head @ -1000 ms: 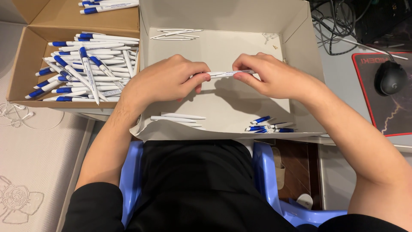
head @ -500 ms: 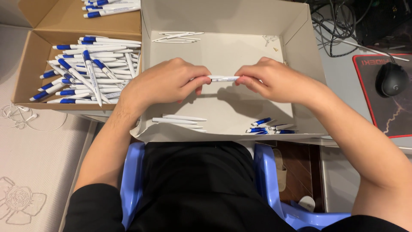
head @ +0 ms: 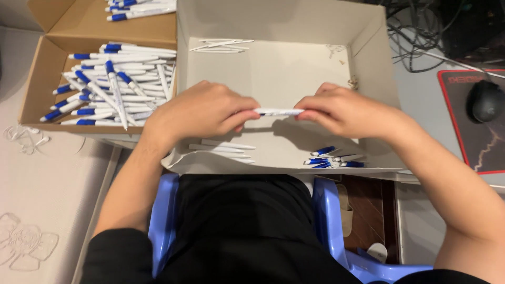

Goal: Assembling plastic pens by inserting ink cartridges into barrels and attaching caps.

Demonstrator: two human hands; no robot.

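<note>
My left hand [head: 202, 112] and my right hand [head: 344, 111] each pinch one end of a white pen [head: 279, 111], holding it level over the white cardboard box [head: 284, 73] on my lap. Under my left hand lie a few white pen barrels [head: 221, 150] on the box floor. Below my right hand sit several blue pen caps and tips [head: 331, 158]. Thin white refills [head: 221, 45] rest at the far end of the box.
A brown cardboard box [head: 39, 89] at the left is filled with several finished white-and-blue pens [head: 113, 87]. A black mouse [head: 485, 101] on a red-edged mouse pad sits at the right, with cables behind. I sit on a blue plastic stool [head: 326, 226].
My hands have drawn slightly apart along the pen, so more of its white barrel shows between them. The view has shifted a little.
</note>
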